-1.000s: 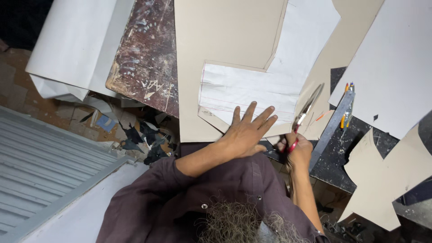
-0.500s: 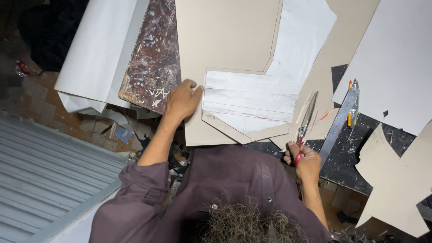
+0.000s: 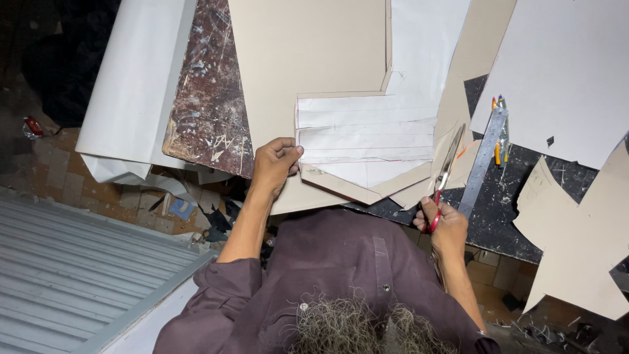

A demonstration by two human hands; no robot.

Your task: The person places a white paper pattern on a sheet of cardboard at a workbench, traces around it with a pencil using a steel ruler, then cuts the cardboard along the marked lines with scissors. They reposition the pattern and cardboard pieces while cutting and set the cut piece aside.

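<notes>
A large beige card sheet (image 3: pixel 308 59) lies on the worktable with a white paper pattern (image 3: pixel 367 137), ruled with lines, on top of it. My left hand (image 3: pixel 275 164) grips the near left edge of the card, with the thumb at the pattern's left corner. My right hand (image 3: pixel 444 221) holds red-handled scissors (image 3: pixel 447 164) by the handles. The blades point away from me along the pattern's right side and look nearly closed. A purple sleeve covers each of my arms.
A steel ruler (image 3: pixel 483 160) and some pens (image 3: pixel 500 134) lie just right of the scissors on the dark tabletop (image 3: pixel 498 210). Cut card pieces (image 3: pixel 576 242) sit at the right and a white sheet (image 3: pixel 563 72) at the far right. A white paper roll (image 3: pixel 131 85) hangs off the left edge.
My left hand left the middle of the pattern, where it lay flat, and moved left to grip the card's edge. The scissors stayed at the right side.
</notes>
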